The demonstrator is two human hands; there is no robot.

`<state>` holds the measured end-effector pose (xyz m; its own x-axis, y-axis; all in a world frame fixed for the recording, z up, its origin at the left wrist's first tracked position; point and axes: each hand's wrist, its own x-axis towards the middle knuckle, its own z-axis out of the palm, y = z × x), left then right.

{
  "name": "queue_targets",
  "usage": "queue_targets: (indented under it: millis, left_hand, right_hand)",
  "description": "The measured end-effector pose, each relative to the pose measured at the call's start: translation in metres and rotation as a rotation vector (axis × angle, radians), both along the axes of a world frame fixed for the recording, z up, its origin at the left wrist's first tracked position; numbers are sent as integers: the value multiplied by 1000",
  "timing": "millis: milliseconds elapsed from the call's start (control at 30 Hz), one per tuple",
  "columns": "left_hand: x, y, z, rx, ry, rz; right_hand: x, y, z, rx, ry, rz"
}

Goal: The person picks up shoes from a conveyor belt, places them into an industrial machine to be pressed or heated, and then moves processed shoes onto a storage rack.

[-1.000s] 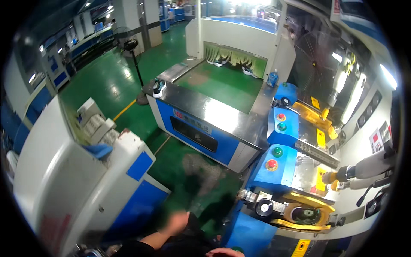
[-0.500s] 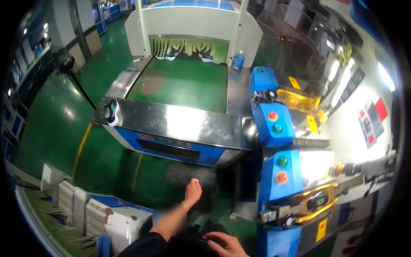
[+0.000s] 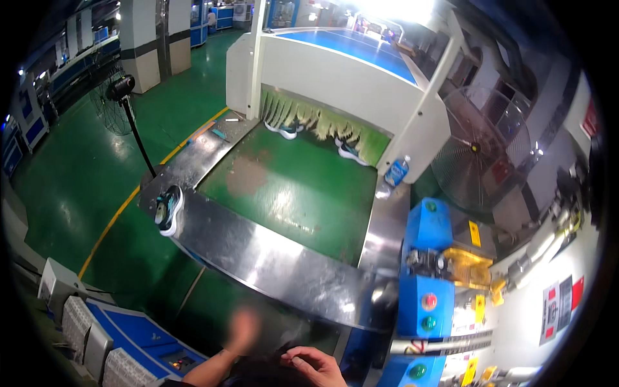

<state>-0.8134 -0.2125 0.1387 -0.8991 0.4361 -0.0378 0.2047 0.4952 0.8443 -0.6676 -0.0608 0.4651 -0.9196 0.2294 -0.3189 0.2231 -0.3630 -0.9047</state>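
My left hand is smeared by motion above the dark floor, in front of the steel ledge, so its fingers cannot be read. Low at the bottom edge, my right hand has loosely bent fingers, slightly apart, with nothing visible in them; it is close to my dark clothing. A dark sneaker with a white sole rests on the ledge's left corner, away from both hands. Two similar sneakers, a left one and a right one, sit on the green conveyor belt at a fringe curtain.
The steel ledge crosses in front of the belt. A blue bottle stands on the right rail. Blue machine stations with buttons line the right side. One floor fan stands behind them, another fan at the far left.
The view has turned and come closer to the conveyor, which now looks larger and tilted. My left hand has shifted left and lower in view; the right hand's fingers are more bent. The shoes remain in place.
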Motion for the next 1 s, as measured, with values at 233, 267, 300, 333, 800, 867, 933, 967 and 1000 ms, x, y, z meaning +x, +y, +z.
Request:
queue_targets:
  millis: [233,267,300,333,800,867,933,967,1000]
  left_hand:
    - [-180,55,73,-47,68,222]
    - [-213,85,78,-4,604,288]
    - [-255,94,89,31,433,118]
    - [-292,118,87,13,225,129]
    - [-521,187,7,-457,362,-73]
    - [-528,198,-2,-426,357,-139]
    - [-545,203,-9,-297,305,-98]
    - [-547,197,-12,-352,304,-60]
    - [-556,193,-1,-384,318,-19]
  right_hand:
    - [-123,73,-23,160,-297,-61]
    - [-138,82,-36,105,-378,-141]
    - [-155,84,-48,99,-469,-211]
    - [-183,91,-32,103,-599,-263]
    - [-778,412,-182,1835,170,164]
    - [-854,445,-217,1675,-252,289]
    - [-886,433,-219,1631,-216,68]
    - [-889,418,-232,1683,-223,121]
    - [-886,403,-230,1674,-247,253]
